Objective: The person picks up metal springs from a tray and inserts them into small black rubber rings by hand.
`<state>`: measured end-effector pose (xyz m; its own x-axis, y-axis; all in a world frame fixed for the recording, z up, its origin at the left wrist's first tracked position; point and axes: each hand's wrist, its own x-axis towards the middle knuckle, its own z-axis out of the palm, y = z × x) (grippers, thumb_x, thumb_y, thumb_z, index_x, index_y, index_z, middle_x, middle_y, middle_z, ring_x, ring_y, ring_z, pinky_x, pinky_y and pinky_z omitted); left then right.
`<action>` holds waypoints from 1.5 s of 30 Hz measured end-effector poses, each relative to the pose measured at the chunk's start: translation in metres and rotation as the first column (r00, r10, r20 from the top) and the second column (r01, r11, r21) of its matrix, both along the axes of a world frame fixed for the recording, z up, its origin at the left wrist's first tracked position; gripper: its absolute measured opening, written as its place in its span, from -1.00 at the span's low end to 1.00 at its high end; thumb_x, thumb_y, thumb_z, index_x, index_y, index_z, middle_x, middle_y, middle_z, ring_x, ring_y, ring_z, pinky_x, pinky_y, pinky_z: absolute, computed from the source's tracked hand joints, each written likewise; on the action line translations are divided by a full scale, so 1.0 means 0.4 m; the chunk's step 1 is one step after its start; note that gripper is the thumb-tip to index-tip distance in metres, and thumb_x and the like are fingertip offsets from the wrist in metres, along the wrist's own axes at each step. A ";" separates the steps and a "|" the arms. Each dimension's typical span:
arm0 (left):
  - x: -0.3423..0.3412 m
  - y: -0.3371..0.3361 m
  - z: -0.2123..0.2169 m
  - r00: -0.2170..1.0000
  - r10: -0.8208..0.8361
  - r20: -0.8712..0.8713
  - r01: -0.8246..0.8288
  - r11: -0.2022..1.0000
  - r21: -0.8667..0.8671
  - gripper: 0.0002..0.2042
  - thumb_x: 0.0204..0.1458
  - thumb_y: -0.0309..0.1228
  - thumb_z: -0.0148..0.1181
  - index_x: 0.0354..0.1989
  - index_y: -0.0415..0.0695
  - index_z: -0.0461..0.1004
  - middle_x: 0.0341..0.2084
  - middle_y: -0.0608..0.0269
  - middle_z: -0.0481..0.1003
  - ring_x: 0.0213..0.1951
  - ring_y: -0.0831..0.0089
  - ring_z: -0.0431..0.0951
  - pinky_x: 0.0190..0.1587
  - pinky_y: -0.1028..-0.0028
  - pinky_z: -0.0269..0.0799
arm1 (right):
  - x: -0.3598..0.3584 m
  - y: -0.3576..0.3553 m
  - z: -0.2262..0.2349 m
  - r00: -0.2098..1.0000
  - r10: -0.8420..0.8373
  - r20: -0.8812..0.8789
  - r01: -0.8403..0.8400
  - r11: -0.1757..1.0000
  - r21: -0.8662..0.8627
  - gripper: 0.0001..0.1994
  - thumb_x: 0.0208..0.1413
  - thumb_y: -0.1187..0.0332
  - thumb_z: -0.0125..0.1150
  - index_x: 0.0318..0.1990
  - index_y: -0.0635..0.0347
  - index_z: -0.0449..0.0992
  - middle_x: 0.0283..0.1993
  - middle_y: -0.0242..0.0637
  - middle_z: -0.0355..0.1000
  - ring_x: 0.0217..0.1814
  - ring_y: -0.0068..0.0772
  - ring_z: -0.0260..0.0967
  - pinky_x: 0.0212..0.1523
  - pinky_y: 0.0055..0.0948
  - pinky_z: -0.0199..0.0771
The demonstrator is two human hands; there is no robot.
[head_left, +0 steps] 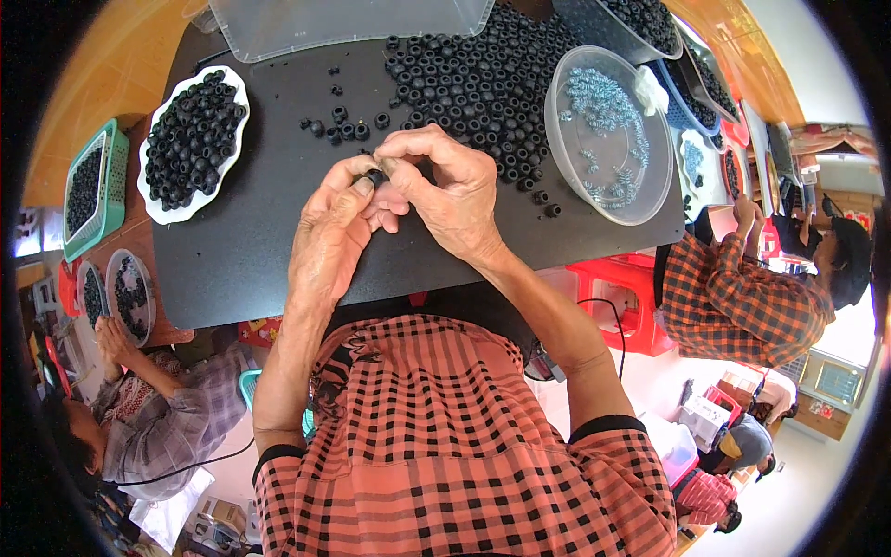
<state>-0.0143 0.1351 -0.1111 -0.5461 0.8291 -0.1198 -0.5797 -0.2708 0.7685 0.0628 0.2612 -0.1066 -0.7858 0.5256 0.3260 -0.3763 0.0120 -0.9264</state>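
Note:
My left hand pinches a small black bead-like plastic piece between thumb and fingers, above the dark table. From the other side, my right hand brings its closed thumb and forefinger up against that piece. Whatever lies between the right fingertips is too small to make out. Just beyond my hands spreads a large heap of similar black hollow pieces, with several loose ones left of it. On the right, a clear round tub contains bluish metal springs.
At the left, a white scalloped plate holds many black pieces. A clear rectangular bin stands at the far edge. Beyond the table are a green basket, a red stool and people working on both sides.

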 end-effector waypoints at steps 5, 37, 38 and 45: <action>0.014 0.004 0.012 0.995 0.038 -0.088 -0.039 0.999 -0.017 -0.80 0.23 -0.44 -0.09 -0.06 -0.27 0.35 -0.35 0.21 0.49 -0.31 0.50 0.49 -0.23 0.50 0.40 | 0.007 0.000 0.004 0.997 0.051 0.057 -0.048 0.997 -0.058 -0.87 0.06 0.67 0.13 -0.24 0.36 0.52 -0.22 -0.23 0.42 -0.39 -0.63 0.36 -0.42 -0.65 0.42; 0.014 -0.006 0.001 0.954 0.164 -0.249 -0.190 0.978 -0.086 -0.84 0.21 -0.51 -0.07 -0.11 -0.24 0.39 -0.39 0.31 0.48 -0.41 0.62 0.41 -0.28 0.63 0.34 | 0.003 -0.001 -0.006 0.996 -0.038 0.080 0.023 0.983 0.181 -0.90 0.09 0.61 0.13 -0.23 0.36 0.51 -0.17 -0.27 0.41 -0.31 -0.63 0.42 -0.29 -0.66 0.46; 0.017 -0.006 0.002 0.958 0.157 -0.241 -0.184 0.979 -0.092 -0.84 0.21 -0.51 -0.07 -0.10 -0.24 0.39 -0.39 0.30 0.48 -0.41 0.62 0.41 -0.28 0.63 0.35 | 0.003 0.000 -0.005 0.995 -0.030 0.097 0.016 0.989 0.149 -0.90 0.09 0.61 0.13 -0.23 0.37 0.51 -0.17 -0.27 0.41 -0.30 -0.63 0.42 -0.27 -0.67 0.47; 0.019 0.000 -0.007 0.962 0.181 -0.206 -0.206 0.972 -0.110 -0.84 0.20 -0.52 -0.06 -0.10 -0.25 0.39 -0.40 0.30 0.48 -0.42 0.64 0.41 -0.28 0.64 0.35 | -0.005 -0.002 -0.002 0.992 -0.122 -0.019 0.116 0.864 0.490 -0.90 -0.08 0.61 0.22 -0.35 0.32 0.52 -0.28 -0.25 0.45 -0.34 -0.49 0.42 -0.36 -0.51 0.46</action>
